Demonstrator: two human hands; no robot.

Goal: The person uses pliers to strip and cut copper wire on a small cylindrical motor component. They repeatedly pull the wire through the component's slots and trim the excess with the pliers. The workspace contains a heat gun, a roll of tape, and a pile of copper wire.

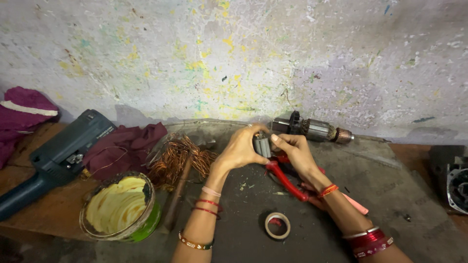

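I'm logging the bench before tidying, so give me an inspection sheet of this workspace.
Surface: dark, worn bench top, dusty, scuffed.
Job's things: small metal motor part held between both hands; red-handled pliers lying underneath.
Clutter: copper wire tangle, open tin of yellowish paste, tape roll, motor rotor, power tool, maroon cloth.
Grippers: left hand and right hand, fingers wrapped on the part.
Cables: nothing seen.
Surroundings: paint-flecked wall.

Dark worktop [390, 195]: tape roll [277, 225], red-handled pliers [287, 180], copper wire tangle [178, 158], tin [119, 207], armature [312, 129].
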